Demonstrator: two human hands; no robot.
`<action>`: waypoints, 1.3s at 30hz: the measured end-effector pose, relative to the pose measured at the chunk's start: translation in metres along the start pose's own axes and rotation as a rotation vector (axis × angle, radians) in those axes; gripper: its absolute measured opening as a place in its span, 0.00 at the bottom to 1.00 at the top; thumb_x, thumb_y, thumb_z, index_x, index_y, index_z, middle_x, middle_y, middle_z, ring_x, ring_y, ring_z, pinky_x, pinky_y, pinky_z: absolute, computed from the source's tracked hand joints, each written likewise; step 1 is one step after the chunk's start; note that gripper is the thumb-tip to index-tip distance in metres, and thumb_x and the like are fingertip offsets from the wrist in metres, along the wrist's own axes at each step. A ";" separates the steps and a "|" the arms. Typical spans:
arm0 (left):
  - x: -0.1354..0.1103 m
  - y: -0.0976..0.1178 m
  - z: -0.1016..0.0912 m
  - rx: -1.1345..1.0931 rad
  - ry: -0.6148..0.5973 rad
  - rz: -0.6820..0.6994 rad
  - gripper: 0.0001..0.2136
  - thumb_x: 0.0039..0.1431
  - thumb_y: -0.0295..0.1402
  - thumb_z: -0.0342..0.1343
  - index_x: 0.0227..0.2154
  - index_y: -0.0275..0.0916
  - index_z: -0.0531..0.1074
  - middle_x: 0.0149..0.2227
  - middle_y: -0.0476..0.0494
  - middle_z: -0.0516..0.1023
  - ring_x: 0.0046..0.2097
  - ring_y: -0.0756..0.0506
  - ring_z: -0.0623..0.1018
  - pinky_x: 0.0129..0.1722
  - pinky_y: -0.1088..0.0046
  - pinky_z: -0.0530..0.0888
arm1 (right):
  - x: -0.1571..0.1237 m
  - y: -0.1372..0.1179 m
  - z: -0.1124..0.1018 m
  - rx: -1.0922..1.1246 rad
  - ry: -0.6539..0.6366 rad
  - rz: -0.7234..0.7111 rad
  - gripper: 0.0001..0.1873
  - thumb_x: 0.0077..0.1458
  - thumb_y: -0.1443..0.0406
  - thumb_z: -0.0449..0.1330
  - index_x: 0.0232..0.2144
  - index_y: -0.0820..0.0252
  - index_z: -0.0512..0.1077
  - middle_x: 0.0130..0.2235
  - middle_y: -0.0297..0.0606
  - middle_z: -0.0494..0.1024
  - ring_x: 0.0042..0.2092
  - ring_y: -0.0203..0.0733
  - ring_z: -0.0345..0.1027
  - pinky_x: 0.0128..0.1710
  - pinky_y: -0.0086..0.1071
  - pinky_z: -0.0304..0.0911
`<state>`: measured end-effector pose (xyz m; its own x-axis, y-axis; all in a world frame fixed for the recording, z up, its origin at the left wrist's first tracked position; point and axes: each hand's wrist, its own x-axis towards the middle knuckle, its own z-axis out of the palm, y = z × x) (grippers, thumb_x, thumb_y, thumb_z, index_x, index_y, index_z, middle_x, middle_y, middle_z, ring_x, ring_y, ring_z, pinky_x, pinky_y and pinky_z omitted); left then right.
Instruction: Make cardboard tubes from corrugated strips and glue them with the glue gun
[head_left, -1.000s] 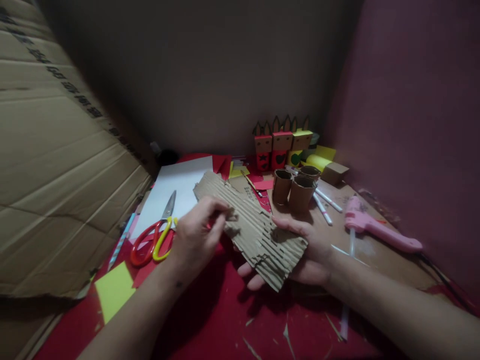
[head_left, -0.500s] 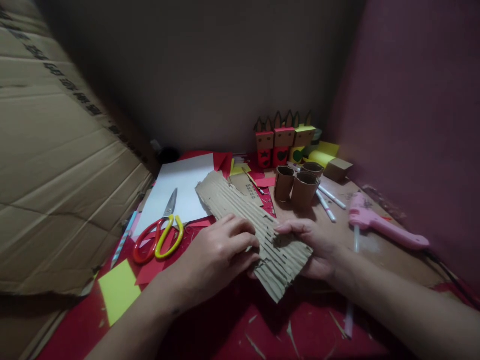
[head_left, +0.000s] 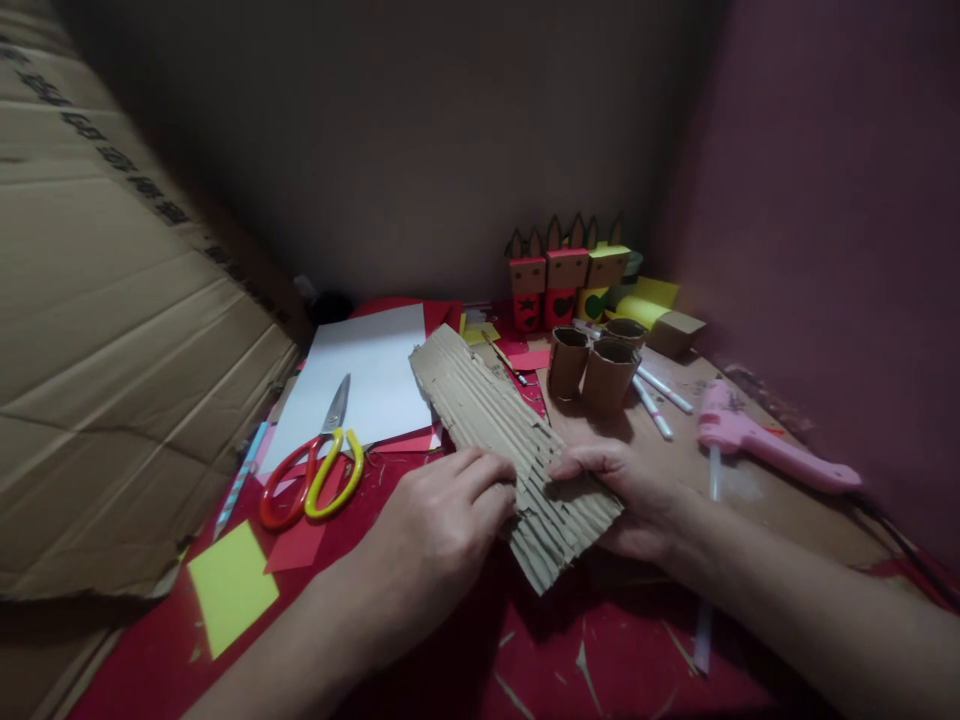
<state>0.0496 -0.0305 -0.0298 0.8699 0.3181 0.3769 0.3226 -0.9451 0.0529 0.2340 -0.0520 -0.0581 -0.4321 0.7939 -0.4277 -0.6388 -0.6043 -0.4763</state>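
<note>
A long strip of corrugated cardboard point(head_left: 495, 430) with its ribbed side up slants across the middle of the red table. My left hand point(head_left: 439, 525) grips its near left edge, fingers curled over the ribs. My right hand point(head_left: 630, 490) holds the near right edge, thumb on top and fingers underneath. The strip's near end is ragged. Its far end rests over a white sheet of paper point(head_left: 367, 380).
Red-and-yellow scissors point(head_left: 315, 470) lie left of my hands. Three brown cardboard tubes point(head_left: 592, 370) and white markers point(head_left: 660, 395) stand behind the strip. A pink glue gun point(head_left: 765, 450) lies at right. Decorated tube figures point(head_left: 562, 275) line the back wall. A big cardboard sheet point(head_left: 112, 330) leans at left.
My left hand moved from pinching the strip's upper edge down to gripping its near left side. The strip swung a little, its far end pointing further right.
</note>
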 end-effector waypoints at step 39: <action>-0.003 -0.003 0.004 0.167 -0.098 0.077 0.09 0.60 0.22 0.44 0.34 0.30 0.70 0.31 0.40 0.70 0.31 0.45 0.67 0.27 0.68 0.68 | 0.003 0.007 0.002 -0.159 0.067 -0.094 0.25 0.32 0.77 0.53 0.39 0.72 0.70 0.20 0.36 0.71 0.21 0.36 0.63 0.26 0.31 0.61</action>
<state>0.0475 -0.0281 -0.0346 0.9240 0.2589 0.2814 0.3041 -0.9437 -0.1301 0.2268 -0.0538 -0.0616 -0.3284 0.8444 -0.4233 -0.5634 -0.5348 -0.6298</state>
